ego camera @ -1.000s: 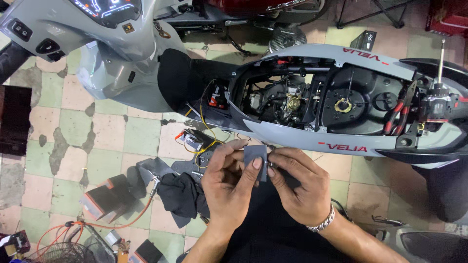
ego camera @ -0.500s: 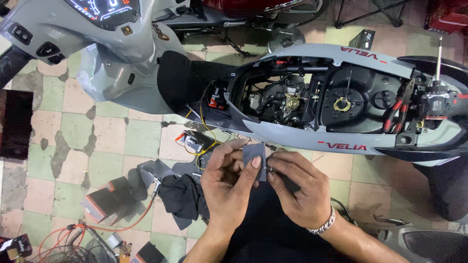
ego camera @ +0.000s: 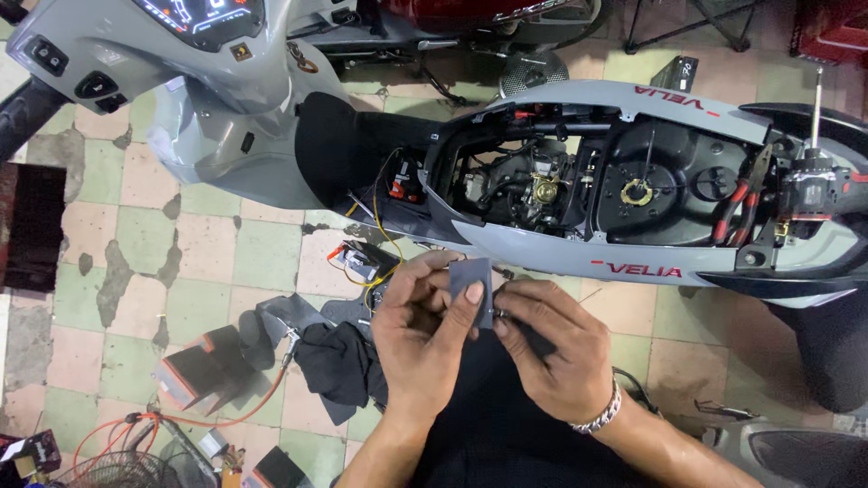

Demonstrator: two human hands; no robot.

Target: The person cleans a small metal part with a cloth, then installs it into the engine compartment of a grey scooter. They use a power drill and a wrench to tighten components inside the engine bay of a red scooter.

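Small grey block pinched between both my hands, over the floor beside the scooter.

The grey block (ego camera: 472,287) is flat, rectangular and matte; my left hand (ego camera: 425,330) clamps it with the thumb across its face, my right hand (ego camera: 551,348) grips its lower edge. Against half a second ago, nothing has shifted: same hold, same spot below the grey scooter (ego camera: 579,181).

A grey scooter (ego camera: 579,163) is standing on the tiled floor (ego camera: 217,262) with its seat off, showing the engine (ego camera: 529,185) inside. Red pliers (ego camera: 737,203) are lying in its tub. A black cloth (ego camera: 339,361) and orange wires (ego camera: 181,420) are lying on the floor.
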